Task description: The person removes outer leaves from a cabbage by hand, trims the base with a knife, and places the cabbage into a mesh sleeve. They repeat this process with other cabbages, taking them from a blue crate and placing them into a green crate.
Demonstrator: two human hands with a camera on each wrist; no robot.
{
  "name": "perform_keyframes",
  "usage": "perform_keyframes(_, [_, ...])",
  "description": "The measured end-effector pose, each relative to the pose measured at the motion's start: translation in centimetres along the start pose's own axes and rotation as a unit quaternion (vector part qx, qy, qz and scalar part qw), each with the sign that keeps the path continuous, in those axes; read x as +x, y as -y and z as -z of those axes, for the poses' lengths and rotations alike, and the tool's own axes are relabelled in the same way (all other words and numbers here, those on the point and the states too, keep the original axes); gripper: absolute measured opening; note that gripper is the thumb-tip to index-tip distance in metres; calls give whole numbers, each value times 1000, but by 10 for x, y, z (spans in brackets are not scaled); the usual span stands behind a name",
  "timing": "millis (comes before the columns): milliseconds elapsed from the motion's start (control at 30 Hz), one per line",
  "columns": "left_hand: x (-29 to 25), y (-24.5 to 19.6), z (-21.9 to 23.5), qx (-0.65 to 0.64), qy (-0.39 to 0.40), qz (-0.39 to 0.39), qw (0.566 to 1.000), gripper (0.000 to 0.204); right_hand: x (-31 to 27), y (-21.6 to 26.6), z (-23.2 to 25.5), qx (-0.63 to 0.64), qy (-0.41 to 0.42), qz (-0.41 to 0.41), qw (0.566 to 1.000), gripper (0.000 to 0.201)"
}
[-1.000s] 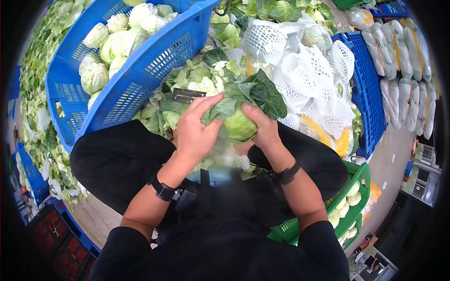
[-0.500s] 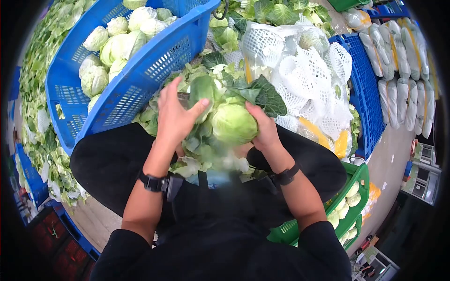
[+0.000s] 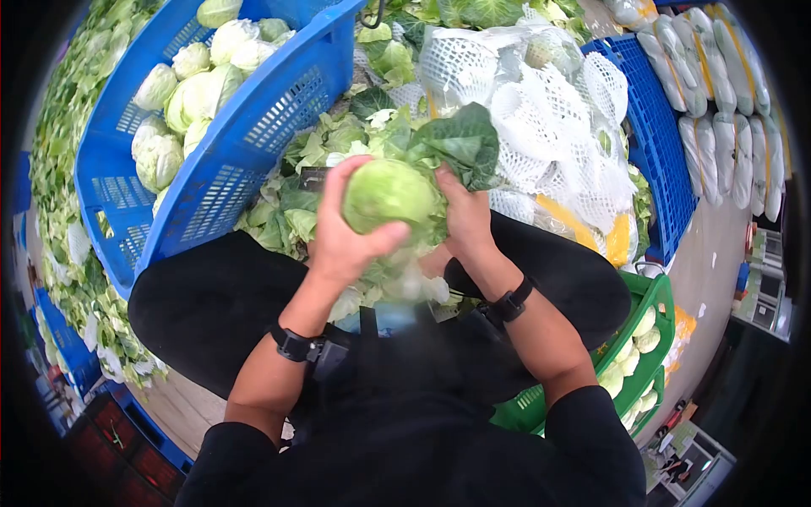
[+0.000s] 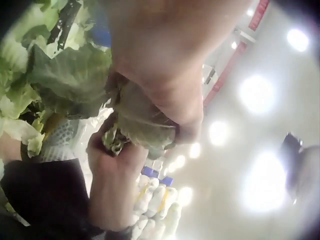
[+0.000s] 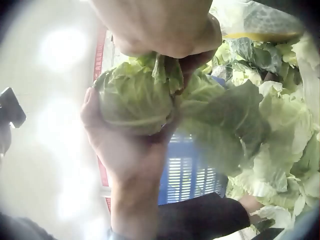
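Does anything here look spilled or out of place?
Loose cabbage leaves lie strewn between the blue basket and the white netting, which looks messy, like a spill. The basket also seems tilted, though the curved view may exaggerate that.

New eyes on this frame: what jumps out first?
Probably the pale green cabbage in the middle of the head view, above the lap, with the left hand curled round it and the right hand at its leaves. Next, the big blue crate tilted at upper left, with more cabbages inside. Then the heap of white netting at upper right, bright against the greens.
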State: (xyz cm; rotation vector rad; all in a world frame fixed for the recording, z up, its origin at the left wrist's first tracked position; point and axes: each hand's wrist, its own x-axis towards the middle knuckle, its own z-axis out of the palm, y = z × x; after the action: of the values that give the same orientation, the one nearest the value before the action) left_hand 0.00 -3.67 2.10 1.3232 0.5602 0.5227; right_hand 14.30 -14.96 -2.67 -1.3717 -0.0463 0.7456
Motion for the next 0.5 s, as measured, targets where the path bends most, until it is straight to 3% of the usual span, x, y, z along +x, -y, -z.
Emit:
perform_keyframes(33, [3, 2, 5, -121, -10, 36, 992, 92, 1, 3, -1, 11, 13, -29, 999, 33])
perform_keyframes(100, [3, 9, 13, -143, -5, 45, 989, 93, -4, 10, -2, 43, 25, -52, 997, 35])
perform_keyframes(167, [5, 11, 17, -162, 3, 51, 985, 94, -12, 16, -1, -56, 84, -84, 991, 37])
perform_keyframes(233, [5, 10, 16, -87, 51, 13, 995, 93, -12, 15, 2, -8, 78, -115, 990, 38])
perform_keyframes(267, [6, 13, 11, -63, 73, -38, 995, 95, -8, 15, 5, 102, 85, -167, 977, 38])
perform_keyframes(300, [7, 15, 10, -62, 82, -36, 994, 95, -6, 13, 8, 211, 91, -214, 949, 39])
perform_keyframes(333, [9, 16, 11, -5, 81, -32, 996, 95, -5, 9, 8, 216, 85, -209, 950, 39])
perform_keyframes(367, [10, 16, 10, 52, 78, -28, 995, 95, -3, 3, 6, 126, 43, -94, 987, 38])
perform_keyframes(400, [11, 2, 5, -28, 80, 52, 995, 92, -2, 0, 6, 32, -1, 21, 999, 37])
perform_keyframes(433, [9, -6, 1, -25, 86, 52, 995, 92, -6, 11, 7, 37, -5, 24, 999, 37])
perform_keyframes(467, [5, -12, -2, -61, 54, 130, 988, 90, -12, 25, 13, -113, 39, 134, 984, 38])
perform_keyframes(500, [4, -16, -2, -97, 21, 207, 973, 88, -16, 33, 14, -261, 81, 239, 932, 39])
